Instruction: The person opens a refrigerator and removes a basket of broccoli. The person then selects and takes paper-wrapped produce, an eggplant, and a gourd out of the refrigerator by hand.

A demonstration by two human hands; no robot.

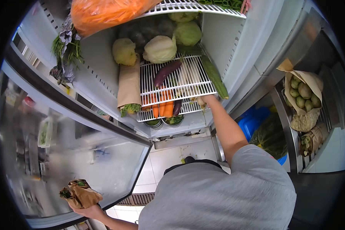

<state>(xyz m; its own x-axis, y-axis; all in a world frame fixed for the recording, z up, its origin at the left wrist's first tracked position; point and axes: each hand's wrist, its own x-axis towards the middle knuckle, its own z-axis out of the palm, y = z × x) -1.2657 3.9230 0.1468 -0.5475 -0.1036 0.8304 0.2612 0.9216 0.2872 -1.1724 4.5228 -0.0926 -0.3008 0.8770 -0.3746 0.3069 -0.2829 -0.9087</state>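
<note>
Out at the lower left, my left hand point(89, 211) grips a brown paper bundle point(84, 194) with leafy greens showing at its ends, in front of the open glass door point(103, 161). My right hand point(209, 99) reaches into the fridge at the front right of a white wire shelf point(149, 82). Its fingers are hidden, close to pale white roots point(200, 102) on the level below. On the wire shelf lie a purple eggplant point(168, 73), a long green gourd point(215, 78), pale cabbages point(160, 50) and a paper-wrapped roll of greens point(128, 86). Carrots point(165, 109) show underneath.
A bag of orange shreds point(107, 13) bulges from the upper shelf point(188, 7), with drooping herbs point(67, 50) at left. On the right, a rack holds a paper bag of green fruit point(303, 92); below it sit a blue container point(253, 119) and a dark green squash point(268, 136).
</note>
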